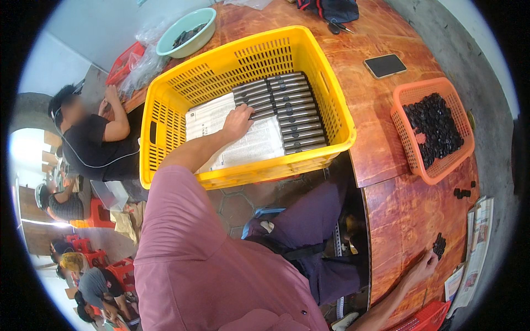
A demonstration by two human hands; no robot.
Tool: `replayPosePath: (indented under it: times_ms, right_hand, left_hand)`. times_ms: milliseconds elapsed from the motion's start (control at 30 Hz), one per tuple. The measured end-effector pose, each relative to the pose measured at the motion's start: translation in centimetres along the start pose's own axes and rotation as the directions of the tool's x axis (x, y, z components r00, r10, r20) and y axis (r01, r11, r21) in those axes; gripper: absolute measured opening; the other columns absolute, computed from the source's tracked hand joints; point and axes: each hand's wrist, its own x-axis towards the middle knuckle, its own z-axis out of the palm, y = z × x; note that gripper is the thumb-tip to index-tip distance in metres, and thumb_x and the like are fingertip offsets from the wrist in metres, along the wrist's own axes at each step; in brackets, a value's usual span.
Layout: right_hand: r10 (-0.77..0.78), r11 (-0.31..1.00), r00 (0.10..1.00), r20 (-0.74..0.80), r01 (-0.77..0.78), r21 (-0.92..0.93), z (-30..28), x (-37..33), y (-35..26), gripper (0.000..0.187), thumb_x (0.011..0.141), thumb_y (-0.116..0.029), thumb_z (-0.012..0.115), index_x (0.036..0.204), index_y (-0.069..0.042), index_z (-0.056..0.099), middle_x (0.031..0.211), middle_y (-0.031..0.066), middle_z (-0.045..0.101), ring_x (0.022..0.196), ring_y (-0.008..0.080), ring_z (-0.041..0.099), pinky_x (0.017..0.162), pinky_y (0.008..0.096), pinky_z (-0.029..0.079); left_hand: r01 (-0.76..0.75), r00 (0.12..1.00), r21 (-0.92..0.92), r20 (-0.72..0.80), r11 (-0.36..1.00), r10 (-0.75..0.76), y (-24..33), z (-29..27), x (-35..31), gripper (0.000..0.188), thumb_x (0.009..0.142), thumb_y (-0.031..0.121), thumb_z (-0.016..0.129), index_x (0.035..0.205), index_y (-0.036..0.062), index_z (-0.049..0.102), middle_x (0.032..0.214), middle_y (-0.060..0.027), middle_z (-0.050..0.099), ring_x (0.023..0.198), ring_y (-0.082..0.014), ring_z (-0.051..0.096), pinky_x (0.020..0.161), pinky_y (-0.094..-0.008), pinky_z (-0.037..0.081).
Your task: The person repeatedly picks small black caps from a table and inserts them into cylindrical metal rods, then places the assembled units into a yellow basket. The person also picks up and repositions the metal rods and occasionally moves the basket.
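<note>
- Inside the yellow crate (298, 161), my view from the head camera finds the left hand (238, 122) reaching in low, palm turned downward.
- The metal rods (300, 112) lie in close parallel rows along the crate's far and right parts, right beside that hand; its fingertips reach the edge of the nearest ones.
- Beneath the hand I see the newspaper (256, 140), spread over the left and near part of the load, with rods showing past its right edge.
- The left fingers are partly bent, with little spread. From here I cannot tell whether they grip anything, since the back of the hand hides the palm.
- Well apart, on the wooden table (403, 209), I have the right hand (424, 268) low on the right side, fingers drawn forward and close together.
- The small black pieces (439, 246) sit in a little heap just beyond the right fingertips, seemingly touching them; whether one is pinched, I cannot make out.
- Farther up the table, a few loose black bits (462, 193) rest near the orange basket (407, 144), which holds many more.
- Beyond that I pick out a phone (385, 65) lying flat, and a pale green bowl (193, 48) behind the crate.
- To the left, a co-worker (105, 132) in dark clothing sits at the table.
</note>
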Motion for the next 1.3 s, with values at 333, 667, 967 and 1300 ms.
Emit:
replayPosePath:
  times_ms: [333,667,967,1300]
  right_hand:
    - [-0.002,0.999,1.000,0.015,0.002,0.047,0.2,-0.1,0.0,0.034,0.105,-0.026,0.061,0.093,0.006,0.060,0.082,0.0079,0.049,0.079,0.0207,0.046,0.073,0.0369,0.042]
    - [-0.044,0.998,0.998,-0.046,0.046,0.045,0.6,-0.5,-0.7,0.037,0.105,-0.026,0.059,0.082,0.000,0.047,0.077,-0.0002,0.036,0.073,0.0129,0.034,0.065,0.0317,0.033]
    - [0.010,0.994,0.999,0.046,-0.005,-0.105,-0.3,0.2,0.0,0.037,0.105,-0.029,0.061,0.092,0.005,0.061,0.083,0.0089,0.052,0.079,0.0216,0.048,0.074,0.0374,0.043]
    - [-0.012,0.999,1.000,0.004,0.012,-0.039,0.3,0.1,0.6,0.035,0.104,-0.027,0.062,0.092,0.006,0.061,0.084,0.0105,0.051,0.081,0.0234,0.049,0.076,0.0379,0.043]
  left_hand:
    - [-0.034,0.999,0.178,0.010,0.983,0.033,3.6,3.3,2.4,0.070,0.108,0.045,0.040,0.159,0.0001,0.024,0.168,-0.0212,0.018,0.156,-0.0367,0.017,0.126,-0.0541,0.018]
    - [0.116,0.991,0.174,0.051,0.978,-0.126,3.3,4.2,5.8,0.079,0.108,0.058,0.021,0.163,0.0014,0.013,0.171,-0.0192,0.008,0.159,-0.0343,0.006,0.127,-0.0573,0.009]
    - [0.128,0.990,0.133,0.041,0.983,-0.135,3.1,3.9,5.8,0.080,0.108,0.060,0.021,0.163,0.0016,0.014,0.171,-0.0172,0.009,0.159,-0.0317,0.007,0.128,-0.0561,0.008]
    - [0.125,0.991,0.123,0.025,0.984,-0.129,2.8,3.2,5.6,0.083,0.106,0.063,0.024,0.163,0.0023,0.017,0.171,-0.0169,0.012,0.159,-0.0312,0.010,0.128,-0.0554,0.008]
